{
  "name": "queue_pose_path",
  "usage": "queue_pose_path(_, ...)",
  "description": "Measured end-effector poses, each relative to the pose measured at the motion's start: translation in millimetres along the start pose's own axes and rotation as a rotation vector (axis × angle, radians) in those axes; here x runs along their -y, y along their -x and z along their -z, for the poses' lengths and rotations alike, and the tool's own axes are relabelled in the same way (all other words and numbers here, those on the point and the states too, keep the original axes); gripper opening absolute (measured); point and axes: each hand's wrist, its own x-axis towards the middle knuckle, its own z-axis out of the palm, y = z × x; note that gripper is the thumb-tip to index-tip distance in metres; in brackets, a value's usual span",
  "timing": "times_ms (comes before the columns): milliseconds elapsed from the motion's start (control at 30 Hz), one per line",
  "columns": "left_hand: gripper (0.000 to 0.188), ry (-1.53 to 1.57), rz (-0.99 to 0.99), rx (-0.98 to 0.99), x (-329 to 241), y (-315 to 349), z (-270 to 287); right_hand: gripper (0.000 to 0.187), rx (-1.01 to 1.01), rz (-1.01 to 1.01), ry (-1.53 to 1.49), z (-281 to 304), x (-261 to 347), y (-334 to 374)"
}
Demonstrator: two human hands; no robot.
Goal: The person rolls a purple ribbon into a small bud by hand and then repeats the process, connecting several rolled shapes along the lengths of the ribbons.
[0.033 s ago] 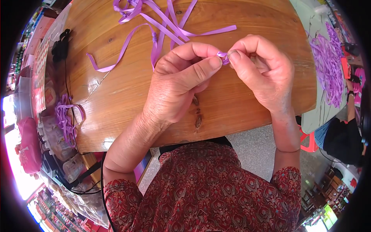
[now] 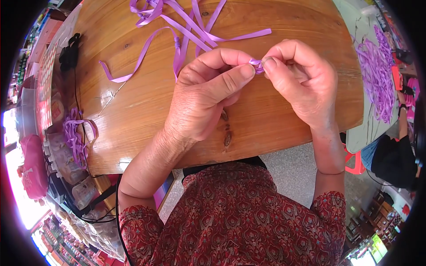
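Observation:
Over the middle of the wooden table, my left hand (image 2: 199, 91) pinches a small purple ribbon knot (image 2: 256, 66) between thumb and forefinger. From the other side my right hand (image 2: 308, 82) pinches the same ribbon, thumb against forefinger, its other fingers curled. The fingertips almost meet, and they cover most of the knot. Just beyond my hands lie loose purple ribbon strips (image 2: 257, 34), some with twisted or knotted parts. Whether they join the piece in my fingers is hidden behind my left hand.
The wooden table (image 2: 266, 128) curves toward me. A tangle of purple ribbon (image 2: 73, 135) hangs at its left edge by a black cable (image 2: 69, 55). On a pale table (image 2: 355, 139) at right lies a large purple ribbon heap (image 2: 375, 84). Another person (image 2: 392, 162) in black is beside it.

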Motion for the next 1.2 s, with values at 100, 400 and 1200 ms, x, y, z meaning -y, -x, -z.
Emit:
queue_pose_path(100,0.011,0.041,-0.017,0.012,2,-1,3,0.005,0.025,-0.179,-0.137,3,1,-2)
queue_pose_path(400,0.010,-0.051,0.004,-0.108,-2,-2,-2,0.013,0.056,-0.349,-0.391,-1,-7,-5)
queue_pose_path(1200,0.009,-0.022,0.054,-0.045,-10,2,3,0.011,-0.004,-0.246,-0.261,1,-10,-2)
